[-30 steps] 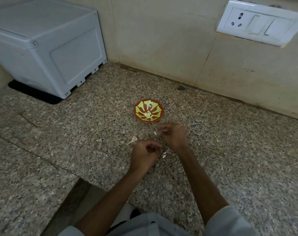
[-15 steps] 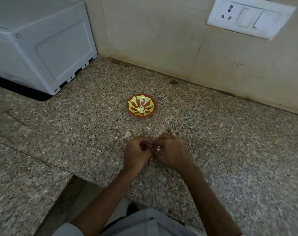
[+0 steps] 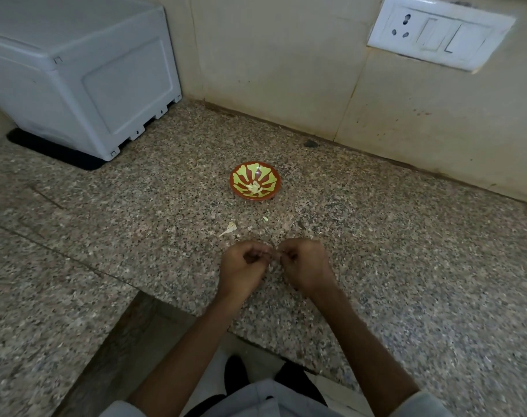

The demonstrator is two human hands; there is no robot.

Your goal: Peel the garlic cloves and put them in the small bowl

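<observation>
Over the counter [image 3: 406, 266], the left hand [image 3: 244, 266] and right hand [image 3: 304, 266], apart a second earlier, had met fingertip to fingertip, both pinching a mostly hidden clove. Another peel seemed begun; the bowl [image 3: 256, 197], just farther off, held peeled garlic [image 3: 254, 187].

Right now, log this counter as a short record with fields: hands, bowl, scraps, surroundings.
left hand: fingers curled, pinching a small piece, presumably a garlic clove, mostly hidden
right hand: fingers curled, pinching the same piece from the other side
small bowl: red with a yellow-green pattern, beyond the hands, apart from them
bowl contents: pale peeled garlic at the centre
garlic skin: loose scraps on the granite counter between bowl and hands
surroundings: white appliance far left; switchboard on the wall, upper right
</observation>
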